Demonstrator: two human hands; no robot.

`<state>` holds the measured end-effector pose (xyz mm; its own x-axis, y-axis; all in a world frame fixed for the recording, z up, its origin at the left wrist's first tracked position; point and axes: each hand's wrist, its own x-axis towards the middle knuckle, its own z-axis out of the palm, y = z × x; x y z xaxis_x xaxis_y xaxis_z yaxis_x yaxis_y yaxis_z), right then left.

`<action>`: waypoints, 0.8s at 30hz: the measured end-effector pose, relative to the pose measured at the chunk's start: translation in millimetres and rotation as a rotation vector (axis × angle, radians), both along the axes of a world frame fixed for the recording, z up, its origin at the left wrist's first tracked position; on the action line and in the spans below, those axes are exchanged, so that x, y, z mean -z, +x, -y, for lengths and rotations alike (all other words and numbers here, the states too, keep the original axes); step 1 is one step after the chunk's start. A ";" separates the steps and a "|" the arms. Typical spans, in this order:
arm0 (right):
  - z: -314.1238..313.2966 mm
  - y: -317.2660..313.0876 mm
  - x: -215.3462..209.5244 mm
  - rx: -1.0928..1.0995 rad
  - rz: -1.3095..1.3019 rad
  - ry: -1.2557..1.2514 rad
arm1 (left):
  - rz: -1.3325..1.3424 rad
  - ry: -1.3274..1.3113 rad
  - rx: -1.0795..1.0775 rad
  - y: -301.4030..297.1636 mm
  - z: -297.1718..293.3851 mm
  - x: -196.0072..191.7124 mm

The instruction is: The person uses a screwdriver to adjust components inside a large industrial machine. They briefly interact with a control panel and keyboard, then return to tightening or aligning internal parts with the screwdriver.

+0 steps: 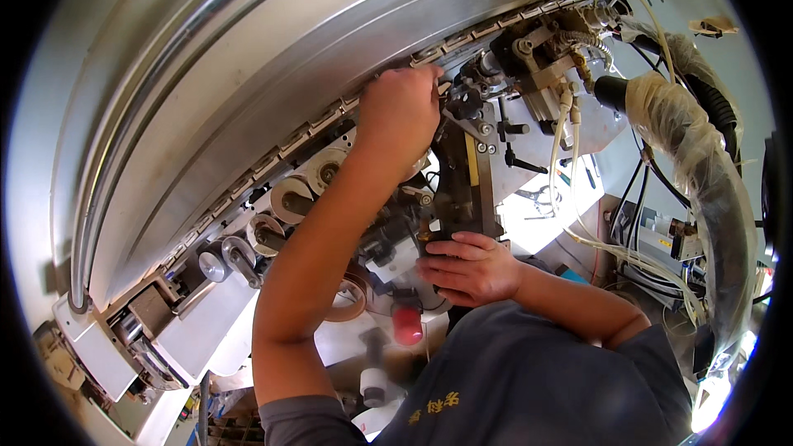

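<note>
My left hand (402, 111) reaches up to the machine's chain track, under the long metal cover (281, 66). Its fingers are bent and closed at the chain (310, 125); the back of the hand hides what they grip, if anything. Lower down, my right hand (469, 270) lies with its fingers stretched out sideways, slightly apart. Their tips rest at the lower end of a dark upright machine arm (454, 173). A black knob (464, 102) and a bracket sit just right of my left hand. Below my right fingers is a red rounded knob (407, 326).
Several rollers (291, 198) line the machine left of my left forearm. A brown tape roll (347, 297) sits beneath it. Clamps with hoses (570, 116) stand at the right, next to a thick plastic-wrapped hose (694, 157). Tools lie on a white surface (529, 219).
</note>
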<state>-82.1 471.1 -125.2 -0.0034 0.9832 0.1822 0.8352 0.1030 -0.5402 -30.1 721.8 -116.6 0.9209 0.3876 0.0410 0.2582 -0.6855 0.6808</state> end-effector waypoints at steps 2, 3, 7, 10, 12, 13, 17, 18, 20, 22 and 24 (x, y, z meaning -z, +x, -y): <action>0.7 -1.8 0.6 0.008 0.003 -0.003 | -0.037 -0.014 0.008 -0.8 -1.8 -0.3; -0.1 -1.1 0.5 0.009 0.008 -0.002 | -0.044 -0.012 0.014 -1.0 -3.3 0.9; -0.4 -0.7 -2.6 -0.001 0.020 -0.016 | -0.059 0.005 0.049 -1.1 -6.9 -0.6; 0.3 -2.3 -0.4 0.005 0.026 -0.015 | -0.057 0.001 0.081 0.3 -6.2 -5.2; -0.8 -1.5 -0.3 0.001 0.035 -0.016 | -0.078 -0.012 0.073 2.0 -6.0 -2.9; -0.5 -1.8 -0.5 0.002 0.034 -0.020 | -0.088 -0.018 0.070 2.9 -5.4 -2.4; -0.8 -1.2 -1.3 0.003 0.047 -0.025 | -0.130 0.005 0.072 9.1 -2.1 -5.8; -0.4 -2.0 -1.6 0.002 0.052 -0.027 | -0.090 0.035 0.075 8.4 -1.2 -2.6; -0.9 -2.5 -1.7 0.007 0.046 -0.024 | -0.052 0.082 0.078 8.0 -0.4 0.9; -2.6 -2.3 -1.3 0.011 0.048 -0.017 | -0.055 0.117 0.077 8.1 -0.5 2.8; -1.9 -3.1 -2.3 0.013 0.057 -0.013 | -0.016 0.142 0.100 9.0 -0.7 9.2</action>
<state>-85.2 473.0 -122.9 -0.0008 0.9855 0.1694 0.8657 0.0855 -0.4932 -21.0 722.4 -125.7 0.9555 0.2856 0.0739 0.1942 -0.7974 0.5714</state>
